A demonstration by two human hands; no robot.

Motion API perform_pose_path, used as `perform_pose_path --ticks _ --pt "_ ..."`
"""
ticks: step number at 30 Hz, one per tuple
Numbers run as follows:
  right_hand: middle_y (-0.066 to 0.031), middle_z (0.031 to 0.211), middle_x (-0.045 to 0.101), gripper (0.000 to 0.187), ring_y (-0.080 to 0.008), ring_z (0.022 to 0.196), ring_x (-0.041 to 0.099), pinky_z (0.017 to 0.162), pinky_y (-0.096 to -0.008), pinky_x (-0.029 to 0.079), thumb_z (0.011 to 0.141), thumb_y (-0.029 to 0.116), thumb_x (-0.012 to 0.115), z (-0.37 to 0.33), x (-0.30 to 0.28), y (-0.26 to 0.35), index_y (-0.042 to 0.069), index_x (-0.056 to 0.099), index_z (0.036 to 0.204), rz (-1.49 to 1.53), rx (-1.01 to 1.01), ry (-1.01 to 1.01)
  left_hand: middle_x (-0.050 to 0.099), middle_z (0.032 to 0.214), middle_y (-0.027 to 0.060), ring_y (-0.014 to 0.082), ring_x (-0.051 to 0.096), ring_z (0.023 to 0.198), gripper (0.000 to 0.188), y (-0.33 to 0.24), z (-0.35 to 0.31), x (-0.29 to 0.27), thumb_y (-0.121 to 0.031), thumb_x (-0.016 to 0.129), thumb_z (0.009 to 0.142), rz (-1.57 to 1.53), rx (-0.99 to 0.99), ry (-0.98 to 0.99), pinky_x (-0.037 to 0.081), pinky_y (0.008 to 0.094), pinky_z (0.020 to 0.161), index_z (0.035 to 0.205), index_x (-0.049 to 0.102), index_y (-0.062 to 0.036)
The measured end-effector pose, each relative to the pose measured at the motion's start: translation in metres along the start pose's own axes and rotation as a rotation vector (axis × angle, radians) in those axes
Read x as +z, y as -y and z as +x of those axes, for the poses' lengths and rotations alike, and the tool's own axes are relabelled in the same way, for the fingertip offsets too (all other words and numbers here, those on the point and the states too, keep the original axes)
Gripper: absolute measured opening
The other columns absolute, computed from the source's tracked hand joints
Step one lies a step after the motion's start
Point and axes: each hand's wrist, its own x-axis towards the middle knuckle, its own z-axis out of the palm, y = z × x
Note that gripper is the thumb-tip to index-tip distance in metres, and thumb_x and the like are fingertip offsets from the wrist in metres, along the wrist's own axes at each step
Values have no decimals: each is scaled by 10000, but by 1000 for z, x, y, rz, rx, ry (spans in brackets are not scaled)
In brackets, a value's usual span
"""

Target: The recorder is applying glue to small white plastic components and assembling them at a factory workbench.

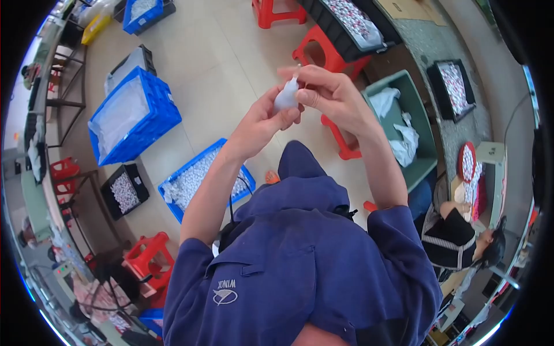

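In front of my chest I hold a small white bulb-shaped piece (285, 98), rounded below with a narrow neck pointing up. My left hand (259, 124) is closed around its rounded body, thumb against the near side. The fingers of my right hand (332, 98) are bent about the neck, with the thumb at its right side and the index finger across the top. A thin tip shows beside that finger; its details are too small to make out.
Below my left forearm, a blue crate (167, 193) holds many small white pieces. A stacked blue crate (138, 121) with a liner stands left. At right are a green bin (427, 132) with white bags, red stools (323, 49), and a seated person (456, 236) in black.
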Motion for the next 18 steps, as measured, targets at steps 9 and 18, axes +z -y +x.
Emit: perform_pose_path --ticks 9,18 --pt "-43 910 558 206 -105 791 548 708 -233 465 804 54 640 324 -129 -57 -26 588 986 -74 -50 -171 523 920 9 73 497 828 358 -140 227 -209 -146 556 887 241 10 -264 417 222 752 1204 428 -41" --pt "-32 888 569 221 -91 811 543 720 -213 442 816 60 625 620 -192 -77 -18 594 1020 31 62 2 527 963 10 78 509 840 405 -252 372 -424 -137 562 878 230 110 -351 406 212 709 1238 407 -34"
